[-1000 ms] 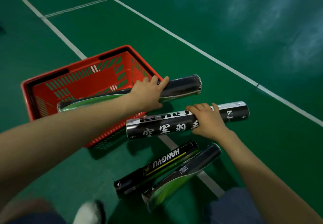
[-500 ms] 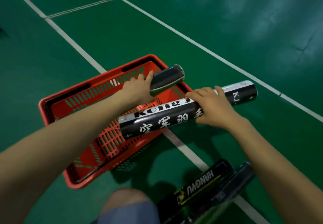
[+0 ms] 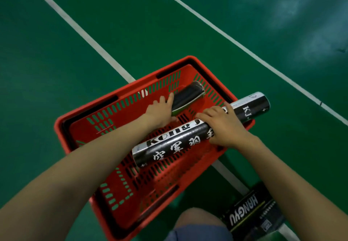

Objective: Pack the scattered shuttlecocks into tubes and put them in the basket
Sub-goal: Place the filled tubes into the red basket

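1. The left hand [image 3: 160, 111] has its grip wrapped round the near part of a dark tube [image 3: 189, 95] with a green stripe; the fingers curl over the top of it and the tube slants down inside the red basket [image 3: 90, 109], its capped end toward the far corner; it looks angled that way so it can lie along the basket's length.
2. The right hand [image 3: 224, 127] grips the lettered black-and-white tube [image 3: 175, 144] about its middle, fingers curled over it; a middle hold keeps such a long, light tube balanced in one hand.
3. That tube crosses the basket's right rim; its near end is over the mesh floor and its far end juts out past the rim; whether it touches the rim I cannot tell.
4. My judgement: both tubes are in the placing step; the lettered one needs turning to line up with the basket's long side before it will drop in flat.
5. A HANGYU tube [image 3: 244, 212] and another dark tube [image 3: 269, 222] just beside it lie on the green court floor [image 3: 131, 24] by the person's knee [image 3: 195, 222]; they are not yet in the basket.
6. No loose shuttlecocks show.
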